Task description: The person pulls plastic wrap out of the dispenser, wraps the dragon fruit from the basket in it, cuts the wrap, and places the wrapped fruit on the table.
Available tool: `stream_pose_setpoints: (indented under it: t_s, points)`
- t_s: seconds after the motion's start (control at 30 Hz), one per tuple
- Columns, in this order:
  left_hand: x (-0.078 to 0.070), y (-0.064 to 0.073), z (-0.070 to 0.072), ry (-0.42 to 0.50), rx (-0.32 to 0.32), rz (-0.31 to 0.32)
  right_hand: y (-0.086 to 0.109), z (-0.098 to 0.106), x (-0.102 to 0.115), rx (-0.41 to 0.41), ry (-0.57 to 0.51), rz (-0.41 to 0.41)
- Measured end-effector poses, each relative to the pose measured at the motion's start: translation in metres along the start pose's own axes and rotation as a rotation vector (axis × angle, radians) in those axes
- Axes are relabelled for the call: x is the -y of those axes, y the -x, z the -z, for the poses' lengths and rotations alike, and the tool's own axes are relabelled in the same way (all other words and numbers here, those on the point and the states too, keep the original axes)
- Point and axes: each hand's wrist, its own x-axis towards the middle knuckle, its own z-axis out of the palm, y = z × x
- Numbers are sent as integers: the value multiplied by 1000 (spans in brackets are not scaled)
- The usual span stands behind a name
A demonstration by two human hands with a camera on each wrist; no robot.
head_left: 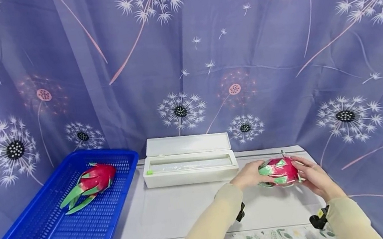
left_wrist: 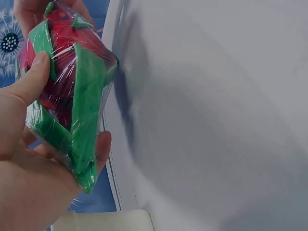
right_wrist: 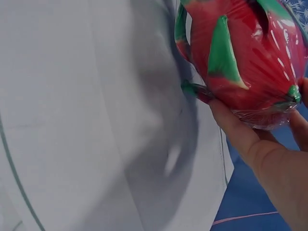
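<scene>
Here the L hand [head_left: 247, 175] & R hand [head_left: 316, 180] both grip the film-wrapped dragon fruit [head_left: 282, 169] — fingers clamped round opp. ends, at the white board's [head_left: 185, 213] R side — w/ an open white box [head_left: 192, 177] to its L, blue curtain [head_left: 130, 99] behind.

The right wrist view's top edge crops my wrapped dragon fruit [right_wrist: 255, 57]; its right edge cuts my right fingers [right_wrist: 300, 130].
</scene>
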Motion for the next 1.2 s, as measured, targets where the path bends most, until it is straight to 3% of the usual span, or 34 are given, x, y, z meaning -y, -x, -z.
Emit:
stream_pose_setpoints:
  t_s: [0.13,0.33,0.67,0.9,1.07,1.2]
  points:
    - [1,-2,-1,-56,-37,-38,0,0,1,-38,62,28]
    - [13,-4,-9,-62,-82,-57,0,-1,-3,-58,120,75]
    - [21,2,-19,45,-34,-29,6,2,-11,-81,142,148]
    - [23,8,-19,67,-15,-2,5,-1,-13,-126,216,148]
    - [22,9,-15,-21,-3,9,8,-6,-9,-151,284,106]
    - [17,16,-10,-159,5,7,11,-10,4,-190,340,86]
